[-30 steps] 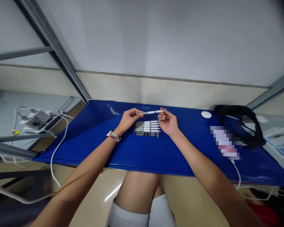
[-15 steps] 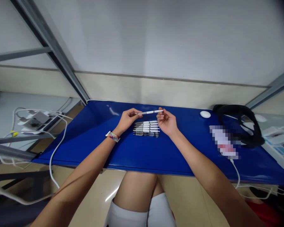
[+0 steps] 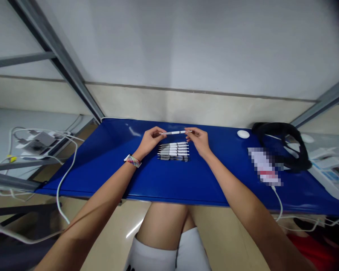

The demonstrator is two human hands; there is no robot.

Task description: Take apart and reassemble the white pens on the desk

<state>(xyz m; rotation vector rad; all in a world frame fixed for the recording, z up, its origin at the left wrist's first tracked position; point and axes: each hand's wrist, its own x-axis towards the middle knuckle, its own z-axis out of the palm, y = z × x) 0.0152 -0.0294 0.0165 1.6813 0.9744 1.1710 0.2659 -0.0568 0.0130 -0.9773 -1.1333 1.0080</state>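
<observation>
A white pen with a grey grip (image 3: 175,132) is held level between my two hands, just beyond a row of pens. My left hand (image 3: 151,140) pinches its tip end; a woven colourful band circles that wrist. The other end is between the fingertips of my right hand (image 3: 199,140). Closer to me, several similar white pens (image 3: 173,149) lie side by side on the blue table (image 3: 164,180), with a darker, clear-looking pen (image 3: 173,158) nearest me. All their tips point left.
To the right are a white oval object (image 3: 243,134), a black strap-like headband (image 3: 296,150) and a blurred-out item (image 3: 264,167) with a white cable. White cables and a power strip (image 3: 35,145) occupy the left side table. Metal posts (image 3: 81,88) flank the blue table.
The fingers of my right hand have closed further over the pen's end. The pen has come slightly more level. The whole view has shifted a little.
</observation>
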